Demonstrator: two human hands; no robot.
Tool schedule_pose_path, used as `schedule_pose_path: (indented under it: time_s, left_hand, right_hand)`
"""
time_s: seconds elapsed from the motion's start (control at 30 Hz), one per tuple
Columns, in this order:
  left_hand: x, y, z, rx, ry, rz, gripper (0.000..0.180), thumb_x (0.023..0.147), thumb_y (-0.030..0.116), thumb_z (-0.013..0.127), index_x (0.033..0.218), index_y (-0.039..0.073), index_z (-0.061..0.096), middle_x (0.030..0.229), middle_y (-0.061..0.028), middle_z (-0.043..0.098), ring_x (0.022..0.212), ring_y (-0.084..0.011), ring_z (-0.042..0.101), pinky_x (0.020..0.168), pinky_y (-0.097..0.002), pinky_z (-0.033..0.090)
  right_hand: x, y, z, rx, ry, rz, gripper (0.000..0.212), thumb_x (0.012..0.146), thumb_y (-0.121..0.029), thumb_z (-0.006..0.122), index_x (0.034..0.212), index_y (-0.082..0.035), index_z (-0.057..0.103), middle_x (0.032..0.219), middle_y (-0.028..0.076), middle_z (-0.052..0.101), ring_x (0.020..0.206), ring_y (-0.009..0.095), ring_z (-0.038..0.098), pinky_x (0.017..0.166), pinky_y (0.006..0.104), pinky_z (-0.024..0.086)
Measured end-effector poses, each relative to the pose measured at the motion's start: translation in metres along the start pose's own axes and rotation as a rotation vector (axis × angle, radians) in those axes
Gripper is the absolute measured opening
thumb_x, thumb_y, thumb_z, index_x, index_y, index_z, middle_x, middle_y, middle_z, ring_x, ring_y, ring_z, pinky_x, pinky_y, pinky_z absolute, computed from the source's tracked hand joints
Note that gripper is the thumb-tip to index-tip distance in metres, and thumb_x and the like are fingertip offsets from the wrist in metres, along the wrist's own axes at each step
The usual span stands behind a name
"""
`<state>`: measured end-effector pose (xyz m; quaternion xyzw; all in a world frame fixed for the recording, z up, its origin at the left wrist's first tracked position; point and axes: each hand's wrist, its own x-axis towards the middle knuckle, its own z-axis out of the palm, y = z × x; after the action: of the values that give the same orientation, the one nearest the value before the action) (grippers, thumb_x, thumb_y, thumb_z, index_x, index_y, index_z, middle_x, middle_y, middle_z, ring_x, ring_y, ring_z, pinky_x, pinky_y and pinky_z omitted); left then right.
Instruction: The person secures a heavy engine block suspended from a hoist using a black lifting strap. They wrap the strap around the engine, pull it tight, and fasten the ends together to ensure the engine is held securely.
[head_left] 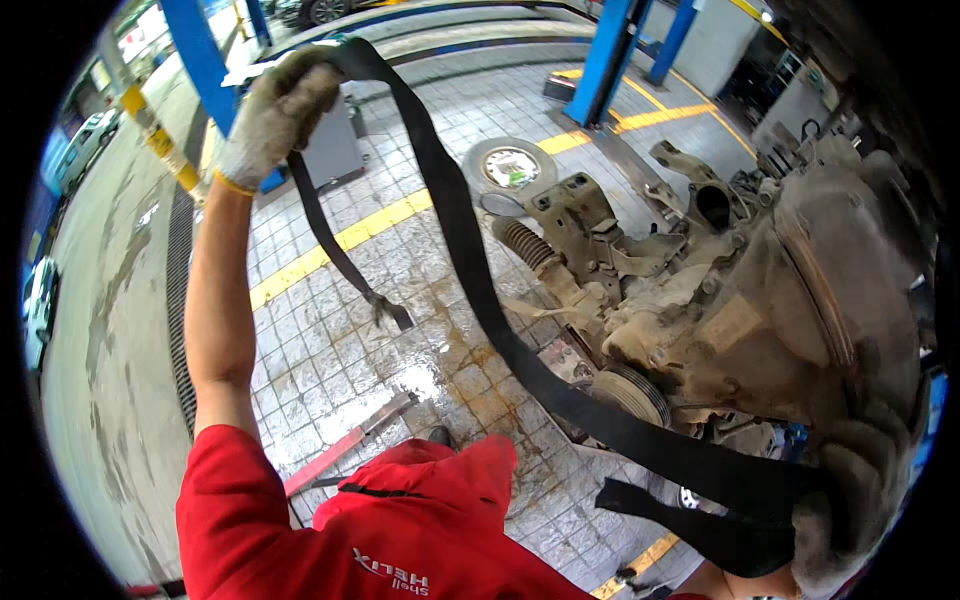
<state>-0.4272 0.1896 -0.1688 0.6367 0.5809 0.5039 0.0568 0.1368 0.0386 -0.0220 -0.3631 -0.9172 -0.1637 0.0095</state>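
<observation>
Red jacket (400, 530) fills lower edge; a red-handled bar (345, 443) lies on the wet tiled floor (330, 340) just beyond it. Right hand (850, 510), gloved, at lower right, fingers closed round the black strap (470, 260). Strap runs taut from there across the engine assembly (720, 300) up to left hand (275, 110), gloved, raised, fingers clamped on strap; loose end hangs below it. Blue lift posts (605, 60) behind.
</observation>
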Motion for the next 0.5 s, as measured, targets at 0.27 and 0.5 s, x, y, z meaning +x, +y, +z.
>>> schedule_pose_path:
  time_s: [0.27, 0.5]
  left_hand:
    - [0.099, -0.022, 0.035, -0.088, -0.029, 0.19, 0.045, 0.101, 0.036, 0.07, 0.134, 0.005, 0.064, 0.108, -0.0104, 0.072, 0.091, -0.015, 0.068, 0.082, -0.0274, 0.056]
    - [0.19, -0.077, 0.093, -0.12, -0.083, 0.375, 0.046, 0.104, 0.031, 0.064, 0.14, 0.002, 0.058, 0.124, -0.0172, 0.07, 0.112, -0.0268, 0.071, 0.1, -0.0382, 0.058]
  right_hand:
    - [-0.011, 0.009, 0.027, 0.302, 0.38, 0.131, 0.034, 0.092, -0.033, 0.069, 0.103, -0.001, 0.068, 0.103, 0.019, 0.069, 0.093, 0.036, 0.065, 0.094, 0.0546, 0.047]
    - [-0.012, -0.005, 0.091, -0.089, 1.203, 0.643, 0.049, 0.09, -0.047, 0.074, 0.113, -0.007, 0.058, 0.121, 0.019, 0.062, 0.105, 0.035, 0.059, 0.099, 0.0579, 0.042]
